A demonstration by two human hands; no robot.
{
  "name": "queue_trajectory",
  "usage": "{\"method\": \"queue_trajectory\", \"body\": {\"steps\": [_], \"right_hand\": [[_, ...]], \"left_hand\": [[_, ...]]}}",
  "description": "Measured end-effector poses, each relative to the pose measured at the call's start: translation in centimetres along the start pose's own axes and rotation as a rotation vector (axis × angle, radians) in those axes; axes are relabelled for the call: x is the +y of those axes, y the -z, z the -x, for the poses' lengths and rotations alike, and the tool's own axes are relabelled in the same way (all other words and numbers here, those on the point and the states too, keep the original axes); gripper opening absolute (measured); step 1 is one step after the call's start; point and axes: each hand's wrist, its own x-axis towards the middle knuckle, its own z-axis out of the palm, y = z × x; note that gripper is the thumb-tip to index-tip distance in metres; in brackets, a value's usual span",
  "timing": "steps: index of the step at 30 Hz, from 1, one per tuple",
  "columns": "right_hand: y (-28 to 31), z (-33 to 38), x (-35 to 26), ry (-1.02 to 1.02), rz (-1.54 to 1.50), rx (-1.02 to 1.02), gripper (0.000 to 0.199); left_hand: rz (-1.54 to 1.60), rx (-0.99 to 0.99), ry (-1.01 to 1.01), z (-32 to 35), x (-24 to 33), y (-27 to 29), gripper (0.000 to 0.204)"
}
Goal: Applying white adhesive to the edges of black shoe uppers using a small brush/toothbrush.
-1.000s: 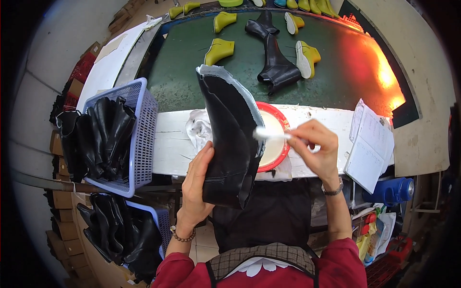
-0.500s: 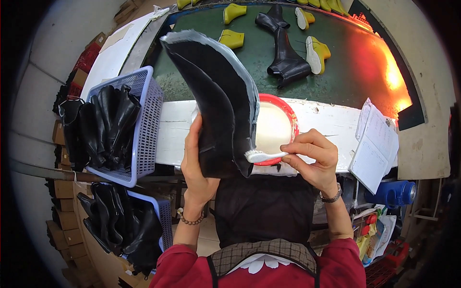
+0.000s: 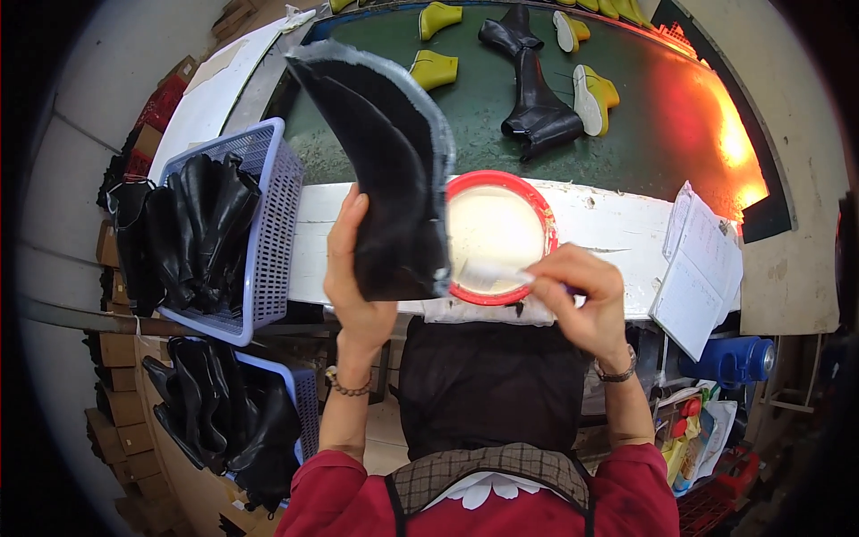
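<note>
My left hand [image 3: 352, 264] grips a black boot upper [image 3: 386, 192], holding it upright by its lower left side. A whitish wet band runs along the upper's curved right edge. Between the thumb and fingers of my right hand [image 3: 582, 294] is a small white brush [image 3: 490, 273], somewhat blurred. The brush is over the near part of a red-rimmed bowl [image 3: 548, 215] of creamy white liquid [image 3: 497, 228], apart from the boot upper. Whether its bristles touch the liquid I cannot tell.
Blue plastic baskets [image 3: 276, 228] of black boot uppers [image 3: 201, 233] stand at my left. Beyond the white board [image 3: 617, 224], a green surface [image 3: 376, 134] carries black boots [image 3: 537, 112] and yellow shoe forms [image 3: 434, 70]. An orange glow lies at right, near an open notebook [image 3: 702, 273] and blue flask [image 3: 729, 361].
The brush has left the boot upper's lower edge and is now over the bowl. My left hand has shifted the upper slightly left and up, uncovering more of the bowl.
</note>
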Motion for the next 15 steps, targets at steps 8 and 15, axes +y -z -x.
{"method": "queue_trajectory", "body": {"steps": [8,15], "right_hand": [[3.0,0.1,6.4,-0.006,0.845,0.076,0.014],[3.7,-0.8,5.9,-0.018,0.445,0.146,0.016]], "left_hand": [[0.655,-0.016,0.768,2.3,-1.7,7.0,0.030],[0.949,-0.132,1.032,4.1,-2.8,8.2,0.055]]}}
